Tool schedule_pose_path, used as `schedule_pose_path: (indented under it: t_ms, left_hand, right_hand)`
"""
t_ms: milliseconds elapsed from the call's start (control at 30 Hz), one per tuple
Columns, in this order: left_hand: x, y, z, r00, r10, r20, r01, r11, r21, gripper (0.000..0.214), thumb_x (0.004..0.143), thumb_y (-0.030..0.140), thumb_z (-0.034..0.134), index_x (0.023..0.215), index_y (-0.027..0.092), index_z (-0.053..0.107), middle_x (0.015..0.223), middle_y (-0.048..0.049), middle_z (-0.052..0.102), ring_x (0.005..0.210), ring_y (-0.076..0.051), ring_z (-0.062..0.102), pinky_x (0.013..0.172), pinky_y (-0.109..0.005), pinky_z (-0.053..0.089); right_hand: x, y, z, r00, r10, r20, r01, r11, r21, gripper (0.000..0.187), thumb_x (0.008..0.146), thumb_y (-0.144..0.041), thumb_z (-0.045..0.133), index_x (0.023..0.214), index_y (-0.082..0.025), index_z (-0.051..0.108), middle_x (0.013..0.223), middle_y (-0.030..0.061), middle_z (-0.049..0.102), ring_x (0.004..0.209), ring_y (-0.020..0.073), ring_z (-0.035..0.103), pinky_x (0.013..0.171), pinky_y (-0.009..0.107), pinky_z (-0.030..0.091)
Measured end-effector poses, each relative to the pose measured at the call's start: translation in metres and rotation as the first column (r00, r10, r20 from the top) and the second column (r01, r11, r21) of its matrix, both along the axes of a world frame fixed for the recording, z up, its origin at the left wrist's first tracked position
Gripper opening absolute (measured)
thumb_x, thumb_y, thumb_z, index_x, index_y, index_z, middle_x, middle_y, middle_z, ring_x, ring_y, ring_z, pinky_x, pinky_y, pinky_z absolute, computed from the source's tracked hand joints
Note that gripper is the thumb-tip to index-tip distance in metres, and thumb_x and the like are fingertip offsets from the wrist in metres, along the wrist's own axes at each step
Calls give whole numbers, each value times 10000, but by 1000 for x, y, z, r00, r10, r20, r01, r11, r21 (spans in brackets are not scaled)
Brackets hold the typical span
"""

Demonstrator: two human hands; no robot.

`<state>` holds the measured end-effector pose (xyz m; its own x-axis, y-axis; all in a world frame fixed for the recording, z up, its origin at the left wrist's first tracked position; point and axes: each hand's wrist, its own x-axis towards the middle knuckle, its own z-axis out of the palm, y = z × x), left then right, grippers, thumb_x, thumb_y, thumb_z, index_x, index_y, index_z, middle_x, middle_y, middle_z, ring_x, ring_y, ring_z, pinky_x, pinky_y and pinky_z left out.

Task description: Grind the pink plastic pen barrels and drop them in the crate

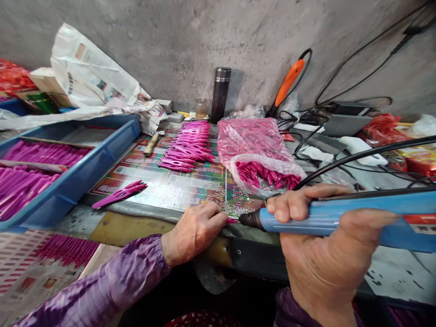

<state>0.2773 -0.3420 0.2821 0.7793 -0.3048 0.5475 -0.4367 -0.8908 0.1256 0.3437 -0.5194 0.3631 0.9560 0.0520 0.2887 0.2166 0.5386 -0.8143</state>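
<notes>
- Your tool (327, 219): sky-blue handle, black tip.
- Your sleeve (102, 284): shiny purple with paler streaks.
- The plastic pieces (187, 153): bright magenta.
- The bag (254, 145): clear, tinted pink by the pieces inside.
- The tray (88, 179): blue.
- The table mat (160, 181): silver, green and red print.
- The flask (220, 91): black with a silver band.
- The paper (20, 268): white with rows of red dashes.
- The wall (204, 45): mottled grey.

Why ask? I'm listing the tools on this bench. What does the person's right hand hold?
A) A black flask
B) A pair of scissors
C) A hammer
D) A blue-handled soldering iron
D: the right hand grips the blue-handled soldering iron, its dark tip pointing at a small pink piece at the fingers of the left hand.
</notes>
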Motion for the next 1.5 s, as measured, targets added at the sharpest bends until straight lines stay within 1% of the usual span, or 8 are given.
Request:
schedule_pose_path:
  t_ms: [200,433,533,667,800,1167,1333,1500]
  left_hand:
    - [0,2,-3,1000,-9,2,9,1000,3,275,1082,161,436,926,159,662,849,-39,665,714,-139,595,610,-245,448]
    - [1,1,-2,1000,6,-30,-6,1000,4,323,1098,185,399,905,158,657,834,-37,659,722,-155,594,638,-265,468]
    - [0,1,0,998,3,-57,-3,1000,1,321,1106,205,394,945,152,667,865,-45,668,746,-160,604,652,-272,480]
    - [0,1,0,999,-20,-46,22,999,28,309,1107,198,393,987,144,673,873,-47,669,732,-167,595,626,-278,469]
    - [1,0,-1,999,1,-33,-1,1000,8,329,1109,206,387,940,150,664,838,-39,657,714,-164,592,623,-276,469]
    - [0,0,-1,1000,1,-18,-2,1000,-11,339,1112,226,392,934,152,672,860,-47,676,735,-155,614,638,-258,488]
    - [0,2,-4,999,-11,42,12,1000,-23,336,1105,203,400,904,151,664,843,-49,680,713,-148,614,629,-249,483]
    - [-2,1,-2,1000,-6,-21,6,1000,-5,285,1109,206,409,992,154,663,862,-47,684,749,-143,625,661,-246,509]
  right_hand:
    - [0,0,-1,1000,12,9,-12,1000,9,549,622,-721,863,765,-234,654,543,-57,522,522,119,473,562,285,494]
    - [-1,-3,-5,999,36,40,-36,999,-4,479,705,-685,826,796,-244,664,557,-61,523,523,126,490,596,300,498]
    - [-1,-5,-6,998,51,45,-51,999,5,475,700,-679,834,798,-244,669,564,-61,531,527,123,493,601,298,499]
    - [-1,-2,-6,997,58,47,-57,998,-5,463,714,-667,829,794,-242,664,567,-61,528,533,125,492,607,301,500]
    - [-1,-1,-5,997,60,43,-60,998,3,462,706,-661,836,791,-242,661,566,-66,521,525,119,486,598,291,494]
    - [-3,-2,-4,998,57,1,-57,998,21,451,685,-640,857,787,-247,661,564,-65,514,528,120,477,597,295,497]
    - [-3,-1,-6,999,48,12,-48,999,11,474,693,-666,843,811,-245,662,565,-60,527,534,124,492,596,299,502]
    - [-3,-2,-6,998,59,34,-59,998,2,467,717,-664,828,807,-240,652,571,-63,529,534,118,495,607,296,506]
